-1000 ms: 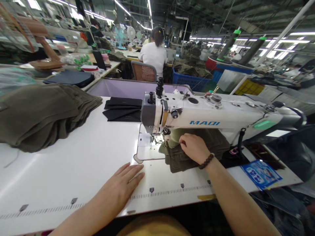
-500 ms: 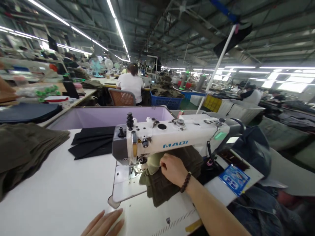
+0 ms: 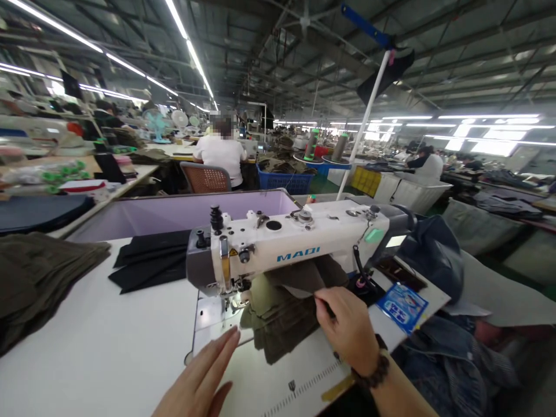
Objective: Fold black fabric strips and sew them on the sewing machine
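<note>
A white sewing machine [image 3: 299,249] stands before me. Under its arm lies a stack of olive-brown fabric pieces [image 3: 286,327], fanned at the near edge, with a lighter green patch by the needle side. My right hand [image 3: 347,330], with a dark bead bracelet on its wrist, pinches the edge of the top fabric piece [image 3: 304,278] and lifts it slightly off the stack. My left hand [image 3: 204,370] is held low left of the stack, fingers straight and thumb apart, holding nothing. It is near the machine's lit needle plate [image 3: 211,315].
Black fabric pieces [image 3: 150,260] lie left of the machine, and a brown fabric pile [image 3: 39,278] sits at the far left. A blue packet [image 3: 403,308] is on the right. Behind the machine is a lilac-lined bin [image 3: 186,211]. A person in white [image 3: 221,156] sits farther back.
My right hand has moved right and toward me, drawing the top fabric piece's edge along. My left hand has risen toward the needle plate. The view has shifted slightly.
</note>
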The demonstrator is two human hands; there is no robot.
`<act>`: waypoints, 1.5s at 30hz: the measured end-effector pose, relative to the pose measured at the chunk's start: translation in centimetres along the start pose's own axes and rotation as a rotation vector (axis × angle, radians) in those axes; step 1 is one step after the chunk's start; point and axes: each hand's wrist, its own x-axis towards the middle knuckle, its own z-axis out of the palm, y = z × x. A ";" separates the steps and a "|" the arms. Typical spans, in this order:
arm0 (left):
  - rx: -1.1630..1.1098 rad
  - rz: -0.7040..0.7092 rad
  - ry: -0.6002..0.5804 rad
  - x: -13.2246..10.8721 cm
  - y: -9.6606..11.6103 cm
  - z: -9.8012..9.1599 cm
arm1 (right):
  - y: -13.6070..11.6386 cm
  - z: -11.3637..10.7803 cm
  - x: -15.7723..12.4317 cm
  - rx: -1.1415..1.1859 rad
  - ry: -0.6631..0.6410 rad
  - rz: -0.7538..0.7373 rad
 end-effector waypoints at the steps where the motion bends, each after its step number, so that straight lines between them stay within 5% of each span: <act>1: -0.027 -0.044 -0.014 1.1 0.8 -0.3 | -1.1 -0.8 -0.4 0.007 -0.041 -0.016; 4: -0.159 -0.042 -0.050 3.5 2.9 -0.3 | -4.9 -1.5 -2.1 0.079 -0.203 -0.124; 9: -0.464 0.148 -0.482 2.1 2.8 -0.8 | -7.9 -0.5 -4.5 0.446 -0.709 -0.027; 13: -0.460 -0.104 -0.637 -3.5 0.2 -4.7 | -6.3 0.0 -4.6 0.702 -0.980 0.100; 18: -0.449 -0.467 -0.590 -8.9 -2.0 -8.7 | -5.3 2.3 -3.9 0.848 -1.103 -0.120; 21: -0.450 -0.579 -0.512 -9.2 -2.4 -8.5 | -6.1 3.8 -2.9 0.856 -1.097 -0.144; 26: -0.366 -0.732 -0.342 -7.8 -2.6 -6.4 | -7.3 6.2 -2.3 0.780 -0.801 0.404; 29: -0.280 -0.824 -0.285 -7.4 -2.6 -5.3 | -7.8 7.3 -3.0 0.712 -0.699 0.539; 36: -0.053 -0.969 -0.168 -8.4 -2.2 -4.2 | -8.3 7.6 -4.0 0.614 -0.586 0.470; 42: -0.045 -0.685 -0.168 -8.8 -1.9 -4.9 | -8.1 7.9 -3.3 0.511 -0.636 0.360; 45: 0.009 -0.673 -0.165 -9.1 -1.9 -5.0 | -8.2 8.1 -3.2 0.520 -0.645 0.380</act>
